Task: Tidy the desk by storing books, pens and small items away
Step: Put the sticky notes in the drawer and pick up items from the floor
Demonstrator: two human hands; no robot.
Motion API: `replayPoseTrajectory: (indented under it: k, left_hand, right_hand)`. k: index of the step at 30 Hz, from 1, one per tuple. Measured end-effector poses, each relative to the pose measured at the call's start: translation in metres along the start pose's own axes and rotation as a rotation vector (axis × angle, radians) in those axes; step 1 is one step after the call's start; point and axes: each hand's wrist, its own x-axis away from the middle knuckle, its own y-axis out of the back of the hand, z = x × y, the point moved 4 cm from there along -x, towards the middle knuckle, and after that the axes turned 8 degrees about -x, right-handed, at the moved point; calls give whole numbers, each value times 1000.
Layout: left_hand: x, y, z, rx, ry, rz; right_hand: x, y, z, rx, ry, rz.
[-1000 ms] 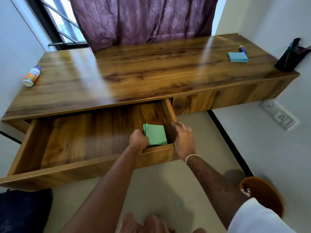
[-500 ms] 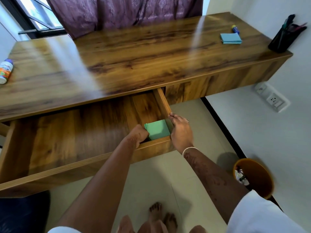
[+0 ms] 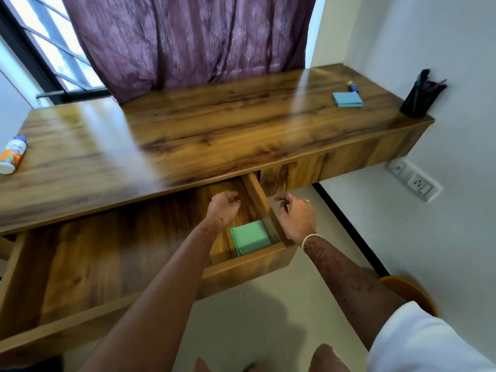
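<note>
A green pad of notes (image 3: pixel 251 237) lies flat in the front right corner of the open wooden drawer (image 3: pixel 107 264). My left hand (image 3: pixel 224 208) hovers above the drawer, just behind the pad, fingers loosely curled and holding nothing. My right hand (image 3: pixel 295 216) hangs outside the drawer's right wall, also empty with fingers loosely curled. On the desk top (image 3: pixel 214 135) at the far right lie a blue pad of notes (image 3: pixel 347 99) and a small blue and yellow item (image 3: pixel 353 86). A small bottle (image 3: pixel 12 157) lies on its side at the desk's left edge.
A black pen holder (image 3: pixel 418 99) with several pens stands at the desk's right end against the wall. A purple curtain (image 3: pixel 188 41) hangs behind the desk. A wall socket (image 3: pixel 414 179) sits below the desk at right. An orange bin (image 3: pixel 410 291) stands on the floor.
Both hands have let go of the green pad and lifted away from it; the pad now lies alone in the drawer corner. The camera view has tilted upward.
</note>
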Motion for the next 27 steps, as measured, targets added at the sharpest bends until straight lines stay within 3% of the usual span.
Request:
replayPoseTrajectory:
  k: [4,8,19,24,27]
  left_hand:
    - [-10,3,-49,40,-78,0]
    - [-26,-5,-93,-81,-224,-44]
    - [-142,-94,-204,-4,-226,-55]
    - [-197,-137,-249,-162,-213,-79]
    - [-224,-162,-272,-483,-264,-41]
  right_hand:
    - [-29,21,8,-30,21,-11]
    - [-68,49,6,-35,9,-47]
    - [-232,142,-69,-26,-65,-92]
    - [-313,172,-116,66,-146,-55]
    - [-357,181,-144,134,-194,-25]
